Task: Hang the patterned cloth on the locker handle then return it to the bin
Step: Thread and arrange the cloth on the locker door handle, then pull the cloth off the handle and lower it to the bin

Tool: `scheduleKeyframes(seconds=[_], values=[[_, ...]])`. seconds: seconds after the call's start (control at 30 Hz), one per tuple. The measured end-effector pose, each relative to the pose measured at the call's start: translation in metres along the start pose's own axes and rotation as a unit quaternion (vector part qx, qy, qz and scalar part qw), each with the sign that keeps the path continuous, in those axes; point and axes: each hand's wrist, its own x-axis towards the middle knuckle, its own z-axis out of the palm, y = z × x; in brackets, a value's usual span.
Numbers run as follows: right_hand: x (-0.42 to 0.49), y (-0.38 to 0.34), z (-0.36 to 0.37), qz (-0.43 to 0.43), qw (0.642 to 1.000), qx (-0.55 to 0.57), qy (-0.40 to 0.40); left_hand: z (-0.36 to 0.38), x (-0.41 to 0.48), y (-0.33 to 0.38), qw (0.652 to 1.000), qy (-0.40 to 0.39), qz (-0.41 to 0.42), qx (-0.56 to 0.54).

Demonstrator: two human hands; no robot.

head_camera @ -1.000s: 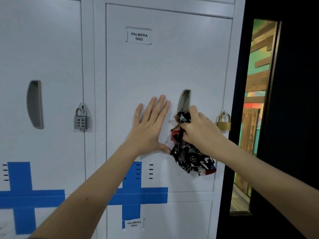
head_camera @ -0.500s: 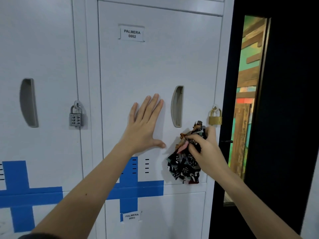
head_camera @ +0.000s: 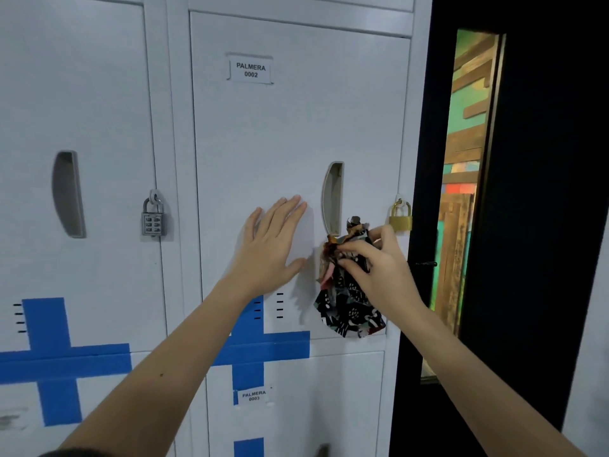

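Note:
The patterned cloth (head_camera: 349, 308), black with white and red marks, hangs bunched from my right hand (head_camera: 379, 265), which pinches its top. It is just below and to the right of the recessed locker handle (head_camera: 333, 199) on the white door marked PALMERA 0002, apart from the handle. My left hand (head_camera: 273, 239) lies flat against that door, fingers spread, left of the handle. No bin is in view.
A brass padlock (head_camera: 400, 217) hangs right of the handle, close to my right hand. A silver combination padlock (head_camera: 152, 219) hangs on the neighbouring locker, which has its own handle (head_camera: 67, 194). Blue tape crosses (head_camera: 263, 344) mark the doors. A dark door frame (head_camera: 425, 192) stands at the right.
My right hand has pulled the cloth off the handle and brought it down to the right. The left hand stays flat on the door.

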Motion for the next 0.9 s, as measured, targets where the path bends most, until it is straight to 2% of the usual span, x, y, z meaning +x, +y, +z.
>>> scheduleKeyframes(seconds=[0.27,0.5,0.7,0.9], values=[[-0.002,-0.025,0.001,0.024,0.999,0.035,0.015,-0.015,-0.027,0.013,0.988,0.069,-0.005,-0.135],[-0.04,-0.062,0.016,0.061,0.988,0.136,0.032,-0.025,-0.094,0.035,0.946,0.044,-0.074,-0.313],[-0.123,-0.09,0.06,0.112,0.961,0.23,-0.105,-0.009,-0.201,0.042,0.886,0.046,-0.236,-0.397],[-0.224,-0.102,0.112,0.172,0.92,0.267,-0.229,0.036,-0.303,0.042,0.88,0.009,-0.313,-0.356]])
